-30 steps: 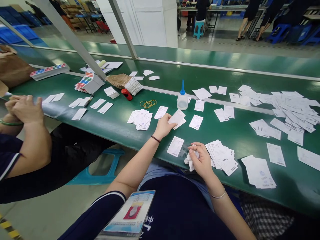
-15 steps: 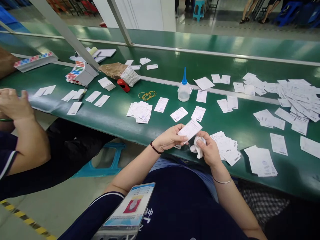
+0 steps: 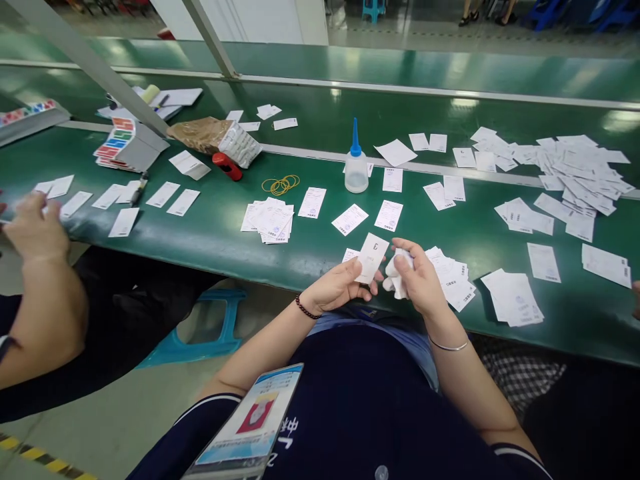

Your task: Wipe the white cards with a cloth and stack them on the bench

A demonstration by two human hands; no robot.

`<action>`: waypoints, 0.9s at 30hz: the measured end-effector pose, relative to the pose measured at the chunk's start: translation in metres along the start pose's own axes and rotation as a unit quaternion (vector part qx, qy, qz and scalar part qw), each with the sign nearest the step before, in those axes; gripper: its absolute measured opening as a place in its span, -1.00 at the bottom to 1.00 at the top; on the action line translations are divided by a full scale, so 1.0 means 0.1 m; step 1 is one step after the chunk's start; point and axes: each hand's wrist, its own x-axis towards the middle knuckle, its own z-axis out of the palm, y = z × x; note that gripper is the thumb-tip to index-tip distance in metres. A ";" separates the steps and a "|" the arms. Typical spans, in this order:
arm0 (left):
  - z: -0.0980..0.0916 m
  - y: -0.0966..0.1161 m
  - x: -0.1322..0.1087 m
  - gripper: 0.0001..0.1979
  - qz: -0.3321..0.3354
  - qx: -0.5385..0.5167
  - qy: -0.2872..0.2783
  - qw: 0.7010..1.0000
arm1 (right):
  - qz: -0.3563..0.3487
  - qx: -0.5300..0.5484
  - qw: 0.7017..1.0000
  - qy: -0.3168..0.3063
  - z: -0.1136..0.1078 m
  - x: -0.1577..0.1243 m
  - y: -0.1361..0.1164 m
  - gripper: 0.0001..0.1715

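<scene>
Green surface [image 3: 215,263] across the middle holds paper slips [image 3: 350,219], while the left hand [image 3: 333,287] pinches one slip [image 3: 371,258] and the right hand [image 3: 419,277] squeezes white cloth [image 3: 397,277].

Glossy, matt and rough surfaces together
The thin white paper slip [image 3: 371,258] looks smooth and matt, and the soft white cloth [image 3: 397,277] looks crumpled and fibrous. The green workbench top [image 3: 210,263] is smooth and very glossy, it reflects the lamps. The translucent plastic squeeze bottle [image 3: 356,172] has a shiny blue nozzle, the brown kraft paper packet [image 3: 197,135] looks rough and wrinkled, and the teal plastic stool [image 3: 197,340] is smooth.
</scene>
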 end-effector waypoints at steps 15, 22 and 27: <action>0.13 -0.06 0.00 -0.37 0.007 -0.078 0.045 0.996 | -0.258 -0.253 0.925 0.118 0.04 -0.12 -0.14 -0.83; 0.21 -0.28 0.00 -0.29 0.033 0.055 0.092 0.994 | -0.335 -0.346 0.873 0.079 0.15 -0.14 -0.07 -0.80; 0.18 -0.28 0.00 -0.33 0.060 0.086 0.147 0.984 | -0.314 -0.320 0.892 -0.056 0.22 -0.23 -0.11 -0.74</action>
